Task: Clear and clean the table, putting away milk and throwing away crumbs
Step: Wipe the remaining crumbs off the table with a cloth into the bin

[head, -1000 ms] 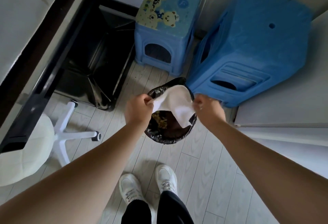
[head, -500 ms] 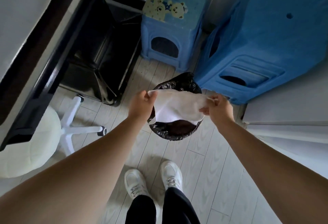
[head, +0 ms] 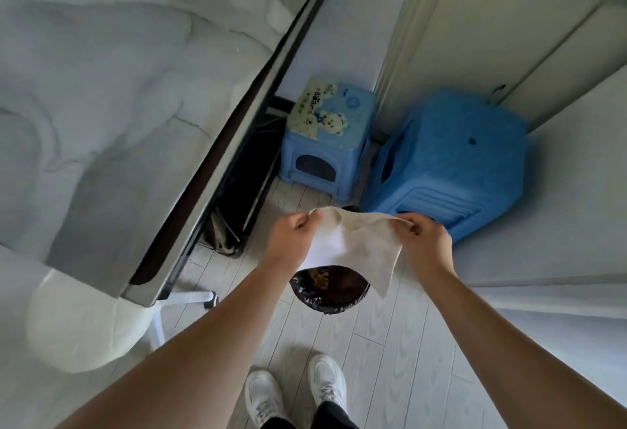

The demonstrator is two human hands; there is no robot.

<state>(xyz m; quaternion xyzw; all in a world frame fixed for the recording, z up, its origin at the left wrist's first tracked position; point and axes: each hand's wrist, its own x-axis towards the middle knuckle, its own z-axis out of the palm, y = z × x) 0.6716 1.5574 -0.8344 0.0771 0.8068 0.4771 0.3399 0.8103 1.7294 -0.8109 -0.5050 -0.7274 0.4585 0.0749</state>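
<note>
Hanging above the round bin lined with a black plastic bag (head: 327, 304), the pale beige square cloth (head: 356, 242) is stretched between two corners. The left hand (head: 291, 235) and right hand (head: 424, 238) each pinch one corner with curled fingers, both arms reaching forward and down. A short shake, kept centred over the opening, should drop whatever clings inside.
</note>
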